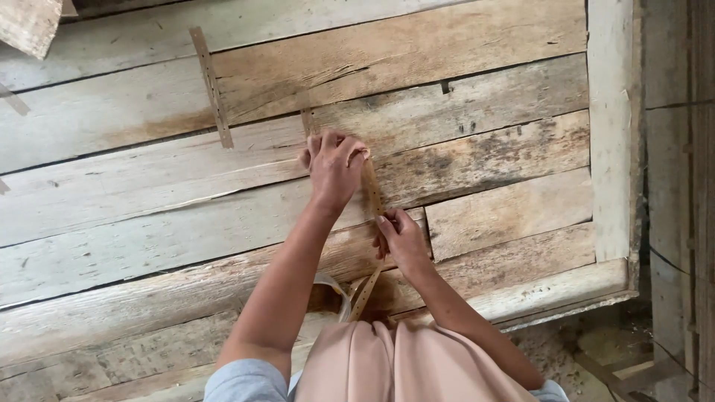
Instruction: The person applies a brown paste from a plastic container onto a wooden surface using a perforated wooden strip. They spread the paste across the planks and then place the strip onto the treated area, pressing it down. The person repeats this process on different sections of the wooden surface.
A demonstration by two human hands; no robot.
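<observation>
A long thin tan strip [372, 190], like split bamboo or cane, lies across worn wooden floorboards [149, 216]. My left hand [333, 165] presses down on its far part, fingers curled over it. Closer to me, my right hand [400, 238] pinches the same strip between thumb and fingers. The strip runs on from my right hand toward my lap [365, 294], where it meets a pale curved band [337, 292]. My knees in pinkish cloth [395, 365] fill the bottom of the view.
Another loose strip [211, 85] lies on the boards at upper left, and a short one [13, 100] at the far left edge. A pale wooden beam [611, 126] borders the floor at right; beyond it the ground drops to dirt [596, 350].
</observation>
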